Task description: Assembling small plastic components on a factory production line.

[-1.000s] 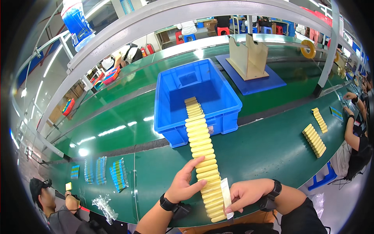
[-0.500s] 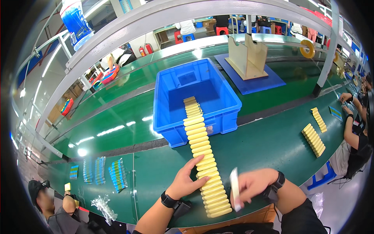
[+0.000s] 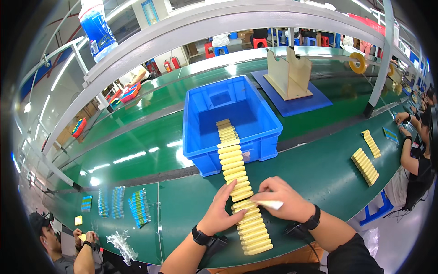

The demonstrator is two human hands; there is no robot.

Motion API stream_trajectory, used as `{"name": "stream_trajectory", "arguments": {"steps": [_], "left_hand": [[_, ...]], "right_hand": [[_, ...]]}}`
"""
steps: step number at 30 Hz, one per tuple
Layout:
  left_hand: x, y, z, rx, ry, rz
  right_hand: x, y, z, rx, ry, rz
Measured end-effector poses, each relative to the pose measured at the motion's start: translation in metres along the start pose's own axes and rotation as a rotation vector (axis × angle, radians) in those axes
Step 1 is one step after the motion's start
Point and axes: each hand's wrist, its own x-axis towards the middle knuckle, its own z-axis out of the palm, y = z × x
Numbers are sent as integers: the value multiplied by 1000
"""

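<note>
A long row of yellow round-ended sticks (image 3: 234, 170) lies side by side, running from the near table edge up over a blue bin's rim and down inside. Thumb and forefinger of my left hand (image 3: 220, 211) rest spread on the row's left side; its other fingers are mostly hidden. At the row's right side, my right hand (image 3: 288, 201) is closed on a flat white strip-like tool (image 3: 273, 204), whose exact kind I cannot make out. The tool points left toward the row, where a dark gap shows between two sticks. My right fingertips are close to that gap.
The blue bin (image 3: 267, 137) stands ahead. Behind it, a wooden stand (image 3: 289, 77) sits on a blue board. Blue-green packets (image 3: 138, 208) and crumpled clear plastic (image 3: 122, 244) lie left. More yellow rows (image 3: 365, 166) are right. Co-workers sit at both sides; a grey frame crosses overhead.
My right hand has moved up and left to the row, turning the white tool from upright to nearly level. A gap now shows between sticks. My left hand has barely moved.
</note>
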Motion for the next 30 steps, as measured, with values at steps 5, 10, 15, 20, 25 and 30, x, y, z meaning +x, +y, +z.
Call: {"name": "stream_trajectory", "arguments": {"steps": [5, 10, 15, 20, 25, 30], "left_hand": [[-5, -3, -7, -272, 5, 95], [-15, 36, -4, -178, -187, 254], [-14, 20, 7, -440, -78, 101], [-1, 11, 2, -668, -45, -42], [-7, 7, 5, -219, -31, -169], [-12, 6, 6, -250, -12, -278]], "right_hand": [[-11, 9, -8, 513, 179, 309], [-14, -11, -15, 834, -119, 306], [-15, -19, -30, 1023, -552, 526], [-21, -25, -21, 1145, -811, 545], [-18, -23, -19, 1029, -954, 548], [-22, -12, -26, 956, -1145, 502]]}}
